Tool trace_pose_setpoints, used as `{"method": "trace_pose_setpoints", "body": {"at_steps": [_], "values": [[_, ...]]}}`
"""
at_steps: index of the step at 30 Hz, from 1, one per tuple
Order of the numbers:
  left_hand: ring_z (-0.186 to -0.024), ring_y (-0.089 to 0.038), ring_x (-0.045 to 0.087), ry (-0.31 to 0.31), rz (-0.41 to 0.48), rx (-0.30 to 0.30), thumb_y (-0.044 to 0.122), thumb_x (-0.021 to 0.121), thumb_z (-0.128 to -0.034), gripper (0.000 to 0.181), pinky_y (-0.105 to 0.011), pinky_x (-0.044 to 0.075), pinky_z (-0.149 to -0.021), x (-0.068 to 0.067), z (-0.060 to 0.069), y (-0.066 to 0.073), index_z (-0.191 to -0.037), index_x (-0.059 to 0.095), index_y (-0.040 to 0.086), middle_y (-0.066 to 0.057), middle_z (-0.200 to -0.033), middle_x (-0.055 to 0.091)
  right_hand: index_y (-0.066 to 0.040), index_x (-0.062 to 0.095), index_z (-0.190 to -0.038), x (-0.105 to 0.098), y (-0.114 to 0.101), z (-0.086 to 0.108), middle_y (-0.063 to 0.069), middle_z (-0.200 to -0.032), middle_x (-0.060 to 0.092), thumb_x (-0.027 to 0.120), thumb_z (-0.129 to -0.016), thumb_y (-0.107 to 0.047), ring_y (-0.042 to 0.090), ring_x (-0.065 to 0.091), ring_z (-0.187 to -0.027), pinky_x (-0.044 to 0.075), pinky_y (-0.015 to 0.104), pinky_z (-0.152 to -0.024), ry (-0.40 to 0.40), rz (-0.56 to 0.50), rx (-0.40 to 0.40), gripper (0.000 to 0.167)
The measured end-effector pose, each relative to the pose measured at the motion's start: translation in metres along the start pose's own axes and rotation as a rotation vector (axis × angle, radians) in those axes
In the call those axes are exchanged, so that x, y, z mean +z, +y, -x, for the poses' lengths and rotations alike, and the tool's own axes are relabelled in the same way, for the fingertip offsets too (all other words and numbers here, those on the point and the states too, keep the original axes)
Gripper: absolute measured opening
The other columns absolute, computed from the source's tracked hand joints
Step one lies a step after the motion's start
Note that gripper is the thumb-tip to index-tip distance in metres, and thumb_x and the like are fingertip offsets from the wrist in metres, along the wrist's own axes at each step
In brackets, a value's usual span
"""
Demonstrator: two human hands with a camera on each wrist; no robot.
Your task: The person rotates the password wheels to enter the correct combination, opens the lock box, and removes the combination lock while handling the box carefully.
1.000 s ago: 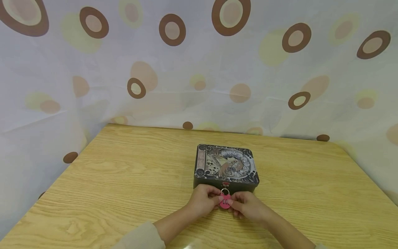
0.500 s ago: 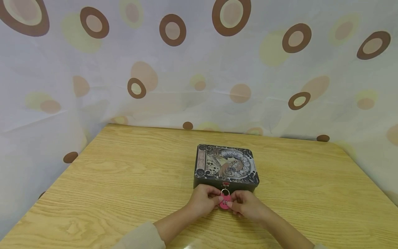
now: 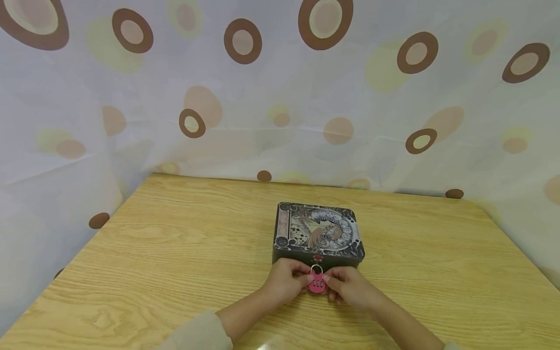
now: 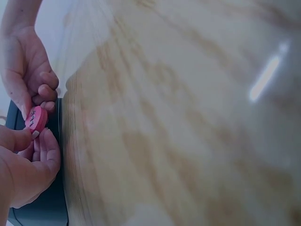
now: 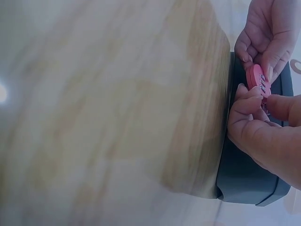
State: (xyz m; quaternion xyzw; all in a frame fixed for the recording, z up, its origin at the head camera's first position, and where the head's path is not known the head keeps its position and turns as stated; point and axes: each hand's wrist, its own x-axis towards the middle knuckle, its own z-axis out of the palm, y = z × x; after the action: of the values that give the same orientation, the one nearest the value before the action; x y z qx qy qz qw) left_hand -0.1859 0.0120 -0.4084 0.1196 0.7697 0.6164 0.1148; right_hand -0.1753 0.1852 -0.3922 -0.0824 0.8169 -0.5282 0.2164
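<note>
My head feed shows a yellow wood-grain tabletop (image 3: pixel 175 253) running back to a whitish sheet (image 3: pixel 280 97), printed with brown, peach and yellow circles, that spans nine o'clock through twelve to three. On the left wrist feed, a bright reflection (image 4: pixel 265 77) gleams between two and three. Near five on my head feed sits a dark illustrated tin box (image 3: pixel 319 231), lid down. At its front, I see the pink three-dial combination padlock (image 3: pixel 317 283), shackle (image 3: pixel 317 267) up; the left hand (image 3: pixel 282 282) pinches it from nine, the right hand (image 3: pixel 350 287) from three.
</note>
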Motion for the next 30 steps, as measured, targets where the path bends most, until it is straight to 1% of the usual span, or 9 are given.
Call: {"method": "trace_pose_setpoints", "body": {"at_steps": [5,11,15,22,30], "values": [[-0.06,-0.011,0.058,-0.001,0.0,-0.009,-0.005,0.063,-0.0816,0.01,-0.023,0.056,-0.055,0.0013,0.0004,0.0,-0.086,0.066,-0.013,-0.02,-0.076,0.067,0.009,0.057,-0.088,0.0005,-0.0002,0.0004,-0.002,-0.066,0.052,0.043,-0.096,-0.008,0.008,0.046,-0.059,0.04,0.017,-0.049,0.001,-0.002,0.008,0.024],[-0.06,-0.01,0.058,0.0,0.002,-0.004,-0.005,0.063,-0.0814,0.01,-0.023,0.056,-0.055,0.0016,0.0001,-0.0005,-0.087,0.066,-0.013,-0.019,-0.075,0.067,0.008,0.057,-0.09,0.0004,0.0004,0.0013,-0.001,-0.071,0.057,0.046,-0.096,-0.013,0.009,0.049,-0.061,0.043,0.018,-0.051,-0.024,0.014,0.019,0.025],[-0.061,-0.01,0.057,-0.002,0.003,-0.007,-0.005,0.063,-0.0815,0.01,-0.023,0.057,-0.056,0.0023,0.0002,-0.0005,-0.087,0.065,-0.014,-0.02,-0.075,0.066,0.007,0.056,-0.089,0.0011,0.0012,0.0015,0.0,-0.071,0.057,0.049,-0.095,-0.013,0.009,0.049,-0.061,0.043,0.018,-0.051,-0.024,0.019,0.024,0.022],[-0.059,-0.01,0.057,-0.002,-0.003,-0.003,-0.006,0.063,-0.0809,0.01,-0.023,0.056,-0.054,0.003,0.0,-0.0009,-0.087,0.065,-0.014,-0.019,-0.074,0.066,0.009,0.054,-0.089,0.0025,0.0037,0.001,0.001,-0.071,0.057,0.051,-0.092,-0.008,0.009,0.047,-0.06,0.041,0.017,-0.049,-0.024,0.004,-0.01,0.017],[-0.058,-0.01,0.056,-0.001,-0.012,-0.001,-0.006,0.063,-0.0809,0.01,-0.023,0.056,-0.054,0.0026,0.0001,-0.0005,-0.086,0.065,-0.014,-0.02,-0.074,0.066,0.012,0.054,-0.091,0.0033,0.0032,-0.0008,-0.001,-0.067,0.05,0.055,-0.09,-0.006,0.007,0.043,-0.057,0.038,0.015,-0.047,-0.016,-0.014,-0.036,0.017]]}}
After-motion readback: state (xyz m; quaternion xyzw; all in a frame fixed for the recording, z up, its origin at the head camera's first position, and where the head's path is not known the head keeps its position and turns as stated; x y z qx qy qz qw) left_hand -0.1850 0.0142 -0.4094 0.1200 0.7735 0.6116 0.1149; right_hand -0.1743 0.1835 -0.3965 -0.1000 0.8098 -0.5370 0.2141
